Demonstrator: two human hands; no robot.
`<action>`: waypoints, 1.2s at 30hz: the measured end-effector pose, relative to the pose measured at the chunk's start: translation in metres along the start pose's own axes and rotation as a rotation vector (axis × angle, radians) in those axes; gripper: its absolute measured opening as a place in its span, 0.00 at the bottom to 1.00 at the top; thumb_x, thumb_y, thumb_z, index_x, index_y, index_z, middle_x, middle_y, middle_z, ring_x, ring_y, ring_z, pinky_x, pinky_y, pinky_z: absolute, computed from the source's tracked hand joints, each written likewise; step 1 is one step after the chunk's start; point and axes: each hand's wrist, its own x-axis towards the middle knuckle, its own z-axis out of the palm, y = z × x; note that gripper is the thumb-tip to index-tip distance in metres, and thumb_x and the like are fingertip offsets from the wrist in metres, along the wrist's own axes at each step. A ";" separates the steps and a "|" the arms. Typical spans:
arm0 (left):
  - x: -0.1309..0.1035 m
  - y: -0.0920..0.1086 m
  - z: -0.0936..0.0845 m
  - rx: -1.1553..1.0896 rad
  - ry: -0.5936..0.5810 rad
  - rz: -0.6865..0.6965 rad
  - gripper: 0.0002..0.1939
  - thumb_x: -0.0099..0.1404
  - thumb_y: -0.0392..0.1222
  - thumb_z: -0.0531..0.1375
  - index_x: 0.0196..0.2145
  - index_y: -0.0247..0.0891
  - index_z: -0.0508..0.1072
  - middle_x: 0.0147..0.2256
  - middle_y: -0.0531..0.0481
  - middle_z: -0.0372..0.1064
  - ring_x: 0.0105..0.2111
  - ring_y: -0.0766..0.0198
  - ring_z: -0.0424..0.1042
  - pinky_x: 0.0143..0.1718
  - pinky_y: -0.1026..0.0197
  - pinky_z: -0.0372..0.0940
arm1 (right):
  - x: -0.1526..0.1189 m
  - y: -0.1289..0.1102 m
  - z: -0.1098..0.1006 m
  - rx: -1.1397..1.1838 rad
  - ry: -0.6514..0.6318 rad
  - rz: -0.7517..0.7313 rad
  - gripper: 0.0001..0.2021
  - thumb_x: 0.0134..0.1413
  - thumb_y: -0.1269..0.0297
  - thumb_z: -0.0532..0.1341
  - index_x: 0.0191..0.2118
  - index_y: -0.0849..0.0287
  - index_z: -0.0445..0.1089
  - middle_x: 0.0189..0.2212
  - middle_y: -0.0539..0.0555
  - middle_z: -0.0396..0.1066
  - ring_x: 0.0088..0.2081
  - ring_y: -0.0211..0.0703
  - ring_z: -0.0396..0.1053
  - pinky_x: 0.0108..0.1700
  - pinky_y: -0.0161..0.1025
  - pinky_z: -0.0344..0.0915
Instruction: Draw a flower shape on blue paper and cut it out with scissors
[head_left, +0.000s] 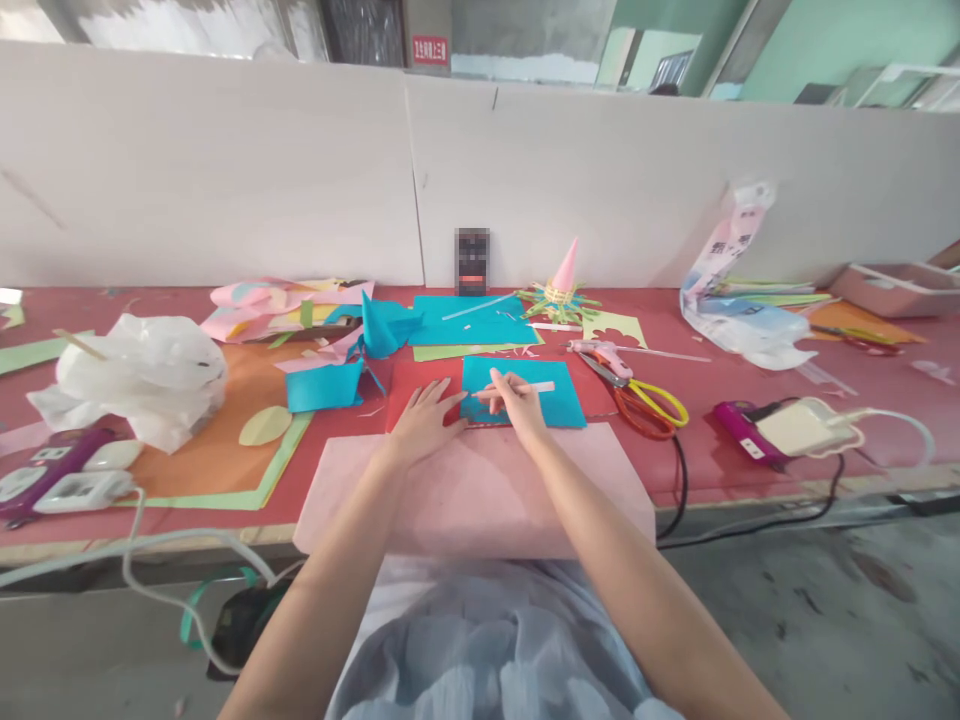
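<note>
My right hand (517, 398) is closed around a slim white pen (543, 387), its tip pointing left at the near left part of a blue paper sheet (564, 402). My left hand (426, 420) lies flat with fingers spread on a red paper sheet (403, 388), fingertips close to the blue sheet's left edge. A pink board (480, 480) lies beneath both wrists. Right of the blue sheet are scissors (649, 402) with yellow and orange handles and a pink glue gun (604, 352).
A pink paper cone (566, 268) on a green fringed base and another blue sheet (450, 322) lie behind. Folded blue paper (322, 388) and a crumpled white plastic bag (161, 370) are left. Purple power strips (742, 432) with cables sit either side. A white partition (300, 170) stands behind.
</note>
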 end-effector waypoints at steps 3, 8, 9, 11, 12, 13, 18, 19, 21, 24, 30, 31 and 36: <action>-0.003 -0.001 0.001 0.006 -0.006 0.007 0.30 0.62 0.57 0.53 0.59 0.48 0.59 0.65 0.47 0.43 0.64 0.51 0.42 0.63 0.47 0.40 | 0.002 -0.001 -0.003 -0.073 0.044 -0.007 0.24 0.52 0.42 0.55 0.16 0.56 0.60 0.11 0.51 0.65 0.15 0.38 0.64 0.22 0.36 0.61; -0.005 -0.002 0.003 -0.010 -0.002 0.008 0.31 0.61 0.57 0.54 0.60 0.47 0.59 0.65 0.47 0.42 0.65 0.50 0.42 0.63 0.47 0.40 | 0.004 -0.001 -0.004 -0.095 -0.038 -0.041 0.20 0.52 0.47 0.57 0.19 0.55 0.58 0.09 0.48 0.64 0.16 0.39 0.66 0.21 0.34 0.59; -0.004 -0.003 0.004 -0.019 -0.001 0.005 0.31 0.61 0.57 0.54 0.60 0.47 0.58 0.65 0.48 0.42 0.65 0.50 0.42 0.63 0.47 0.40 | 0.004 0.000 -0.004 -0.096 -0.070 -0.037 0.19 0.52 0.48 0.57 0.19 0.55 0.57 0.09 0.47 0.63 0.18 0.39 0.68 0.22 0.33 0.59; -0.003 -0.003 0.005 -0.036 0.004 -0.004 0.28 0.64 0.55 0.51 0.59 0.49 0.59 0.65 0.50 0.43 0.65 0.51 0.42 0.63 0.46 0.40 | 0.005 0.002 -0.003 -0.112 -0.112 -0.030 0.18 0.52 0.51 0.58 0.19 0.55 0.55 0.08 0.46 0.61 0.21 0.41 0.71 0.22 0.32 0.59; -0.003 -0.003 0.005 -0.041 0.008 -0.012 0.25 0.65 0.53 0.49 0.59 0.49 0.59 0.65 0.50 0.43 0.65 0.52 0.42 0.63 0.45 0.40 | 0.005 0.003 -0.003 -0.119 -0.120 -0.031 0.18 0.52 0.52 0.58 0.19 0.55 0.54 0.08 0.46 0.61 0.23 0.42 0.72 0.22 0.32 0.59; -0.002 -0.003 0.006 -0.042 0.010 -0.017 0.24 0.67 0.51 0.47 0.59 0.50 0.59 0.65 0.51 0.44 0.65 0.53 0.42 0.63 0.45 0.40 | 0.004 0.004 -0.003 -0.124 -0.120 -0.036 0.17 0.52 0.53 0.57 0.19 0.55 0.54 0.08 0.45 0.60 0.23 0.42 0.73 0.22 0.31 0.58; -0.002 0.000 0.005 0.001 0.000 -0.020 0.24 0.67 0.47 0.48 0.60 0.49 0.58 0.65 0.51 0.43 0.65 0.53 0.42 0.63 0.47 0.40 | 0.002 0.002 -0.003 -0.115 -0.117 -0.057 0.15 0.52 0.59 0.56 0.19 0.55 0.54 0.09 0.46 0.61 0.22 0.41 0.72 0.22 0.31 0.57; -0.002 0.000 0.005 0.007 -0.002 -0.020 0.24 0.66 0.46 0.48 0.60 0.49 0.59 0.65 0.51 0.43 0.65 0.53 0.42 0.63 0.47 0.40 | 0.002 0.001 -0.003 -0.116 -0.116 -0.054 0.14 0.51 0.60 0.56 0.19 0.55 0.54 0.08 0.45 0.61 0.21 0.41 0.71 0.21 0.31 0.57; -0.002 0.000 0.005 0.007 0.002 -0.017 0.23 0.66 0.47 0.48 0.59 0.50 0.59 0.65 0.52 0.44 0.64 0.52 0.43 0.63 0.47 0.41 | 0.001 0.000 -0.003 -0.125 -0.115 -0.044 0.14 0.51 0.61 0.56 0.19 0.55 0.54 0.08 0.45 0.60 0.21 0.41 0.71 0.21 0.31 0.56; -0.002 -0.002 0.007 -0.003 0.014 -0.015 0.23 0.66 0.47 0.49 0.59 0.52 0.60 0.65 0.54 0.45 0.64 0.52 0.43 0.63 0.46 0.41 | 0.001 -0.001 -0.003 -0.143 -0.126 -0.035 0.14 0.50 0.62 0.56 0.18 0.55 0.54 0.07 0.45 0.60 0.22 0.41 0.72 0.21 0.31 0.57; 0.000 -0.003 0.009 -0.015 0.011 -0.017 0.23 0.68 0.47 0.46 0.60 0.53 0.58 0.65 0.54 0.44 0.64 0.53 0.42 0.63 0.45 0.40 | 0.002 0.002 -0.003 -0.166 -0.134 -0.050 0.14 0.52 0.59 0.56 0.20 0.55 0.55 0.09 0.46 0.63 0.22 0.42 0.72 0.21 0.30 0.58; 0.000 -0.003 0.008 -0.019 0.005 -0.022 0.23 0.68 0.48 0.46 0.59 0.53 0.58 0.65 0.54 0.44 0.65 0.52 0.42 0.63 0.45 0.40 | 0.002 0.003 -0.003 -0.167 -0.134 -0.057 0.14 0.52 0.59 0.56 0.20 0.55 0.55 0.09 0.46 0.63 0.22 0.41 0.72 0.21 0.30 0.58; 0.000 -0.001 0.006 -0.032 -0.010 -0.031 0.23 0.67 0.49 0.47 0.59 0.51 0.60 0.65 0.54 0.43 0.65 0.51 0.41 0.63 0.45 0.38 | 0.003 0.008 -0.003 -0.156 -0.142 -0.091 0.14 0.52 0.56 0.56 0.21 0.55 0.55 0.09 0.46 0.62 0.23 0.43 0.73 0.21 0.30 0.59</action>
